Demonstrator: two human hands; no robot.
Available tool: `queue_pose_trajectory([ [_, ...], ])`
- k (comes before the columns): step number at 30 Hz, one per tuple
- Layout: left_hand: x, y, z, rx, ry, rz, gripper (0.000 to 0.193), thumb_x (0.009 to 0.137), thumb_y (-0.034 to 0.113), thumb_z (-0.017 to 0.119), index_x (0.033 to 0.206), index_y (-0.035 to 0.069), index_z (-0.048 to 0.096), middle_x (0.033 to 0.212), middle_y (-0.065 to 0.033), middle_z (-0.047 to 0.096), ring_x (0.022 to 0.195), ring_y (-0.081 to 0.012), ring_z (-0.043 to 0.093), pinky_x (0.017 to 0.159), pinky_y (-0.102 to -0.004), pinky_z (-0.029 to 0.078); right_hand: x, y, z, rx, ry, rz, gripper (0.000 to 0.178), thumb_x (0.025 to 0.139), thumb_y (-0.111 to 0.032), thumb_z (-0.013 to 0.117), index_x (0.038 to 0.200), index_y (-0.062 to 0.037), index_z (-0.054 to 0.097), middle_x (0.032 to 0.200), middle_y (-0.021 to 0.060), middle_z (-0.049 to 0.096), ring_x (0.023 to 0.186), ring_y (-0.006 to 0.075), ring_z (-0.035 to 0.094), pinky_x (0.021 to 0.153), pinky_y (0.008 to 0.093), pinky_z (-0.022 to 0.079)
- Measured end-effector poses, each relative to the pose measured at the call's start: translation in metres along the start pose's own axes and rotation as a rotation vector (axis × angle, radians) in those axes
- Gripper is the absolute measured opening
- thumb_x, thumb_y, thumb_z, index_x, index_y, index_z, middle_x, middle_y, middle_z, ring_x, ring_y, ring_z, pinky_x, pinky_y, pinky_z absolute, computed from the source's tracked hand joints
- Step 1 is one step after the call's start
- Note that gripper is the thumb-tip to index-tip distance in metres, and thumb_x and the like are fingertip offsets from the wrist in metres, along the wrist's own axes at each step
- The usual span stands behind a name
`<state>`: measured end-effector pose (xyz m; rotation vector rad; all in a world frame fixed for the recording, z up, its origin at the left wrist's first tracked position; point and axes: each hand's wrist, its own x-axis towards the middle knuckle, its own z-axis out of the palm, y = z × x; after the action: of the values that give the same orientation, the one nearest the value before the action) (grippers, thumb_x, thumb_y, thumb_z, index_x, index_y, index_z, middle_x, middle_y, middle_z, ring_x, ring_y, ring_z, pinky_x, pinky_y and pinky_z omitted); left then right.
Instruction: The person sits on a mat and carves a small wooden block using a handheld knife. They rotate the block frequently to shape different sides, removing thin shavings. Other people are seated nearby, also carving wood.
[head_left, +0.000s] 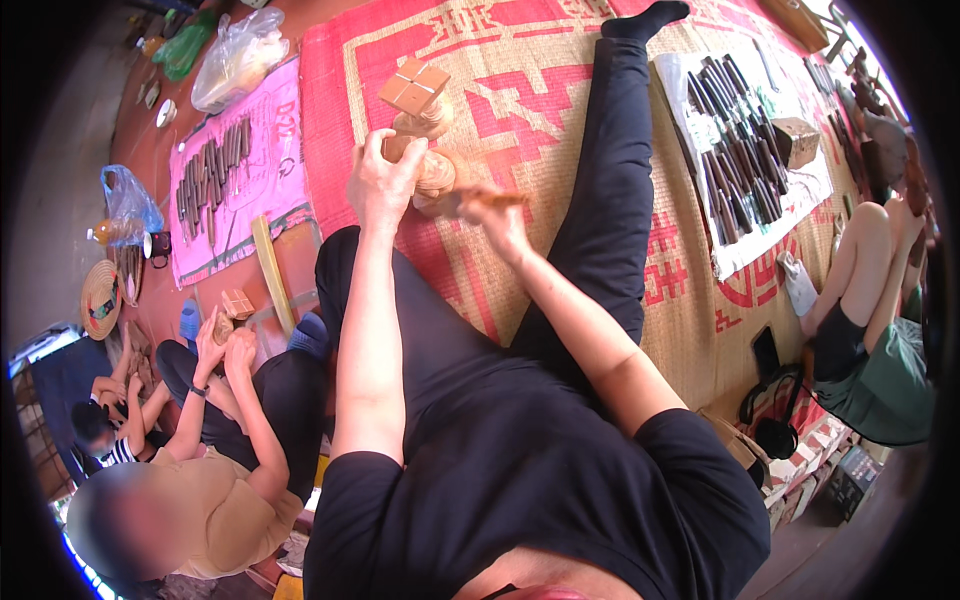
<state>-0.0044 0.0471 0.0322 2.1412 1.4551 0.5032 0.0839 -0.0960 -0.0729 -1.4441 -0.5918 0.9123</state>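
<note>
My left hand [383,182] is closed around the upper part of a pale wooden carving [434,172] with rounded, layered shapes. Right beside that piece, my right hand [492,218] grips a brown wooden tool [508,199]; motion blurs it, so its exact kind cannot be made out. Just beyond my left hand stands another pale carving [428,121], topped by a square brown wooden block [414,86] with light lines crossing its top. Where the tool meets the carving is hard to see.
Many dark-handled carving tools [738,150] lie on a white cloth [808,200] at right, near a wooden block [796,142]. More tools [215,168] rest on a pink cloth [285,150] at left. A co-worker [225,490] sits at left, another person [865,330] at right.
</note>
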Motion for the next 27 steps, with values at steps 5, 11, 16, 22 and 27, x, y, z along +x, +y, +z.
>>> queue_pose_trajectory([
  [5,0.003,-0.006,0.004,-0.032,0.028,-0.019,0.060,0.076,0.057,0.069,0.118,0.015,0.062,0.115,-0.0146,0.060,0.104,-0.0360,0.063,0.088,-0.0451,0.049,0.038,-0.001,-0.028,0.429,0.349,-0.051,0.040,0.082,-0.007,0.066,0.121,0.0003,0.060,0.099,0.0075,0.061,0.077,0.0136,0.058,0.068,0.0261,0.051],
  [11,0.007,0.003,0.002,0.002,0.044,-0.085,0.060,0.076,0.057,0.068,0.117,0.014,0.063,0.112,-0.0176,0.062,0.105,-0.0363,0.063,0.089,-0.0455,0.049,-0.021,0.060,0.044,-0.191,0.174,-0.223,0.027,0.087,-0.015,0.064,0.112,-0.0052,0.059,0.095,0.0089,0.061,0.084,0.0198,0.059,0.079,0.0330,0.052],
  [16,0.008,-0.008,0.001,-0.047,0.055,-0.084,0.061,0.075,0.058,0.068,0.117,0.013,0.063,0.112,-0.0186,0.061,0.104,-0.0368,0.062,0.090,-0.0456,0.048,-0.041,0.040,0.066,-0.302,-0.103,-0.135,0.023,0.085,-0.004,0.060,0.106,-0.0123,0.063,0.096,0.0080,0.066,0.086,0.0217,0.065,0.075,0.0308,0.054],
  [22,0.014,-0.025,-0.001,-0.159,0.025,-0.114,0.061,0.075,0.057,0.068,0.117,0.013,0.064,0.115,-0.0188,0.061,0.108,-0.0363,0.061,0.093,-0.0441,0.047,0.016,0.004,-0.002,0.223,0.230,-0.089,0.038,0.085,-0.016,0.065,0.120,-0.0034,0.059,0.106,0.0105,0.061,0.089,0.0167,0.058,0.080,0.0303,0.053],
  [27,0.012,-0.021,-0.002,-0.145,0.031,-0.111,0.060,0.076,0.057,0.068,0.117,0.012,0.064,0.116,-0.0188,0.061,0.108,-0.0359,0.061,0.093,-0.0441,0.047,0.006,0.008,0.016,0.089,0.247,-0.042,0.035,0.086,-0.016,0.066,0.117,-0.0016,0.058,0.105,0.0105,0.060,0.094,0.0168,0.058,0.080,0.0299,0.051],
])
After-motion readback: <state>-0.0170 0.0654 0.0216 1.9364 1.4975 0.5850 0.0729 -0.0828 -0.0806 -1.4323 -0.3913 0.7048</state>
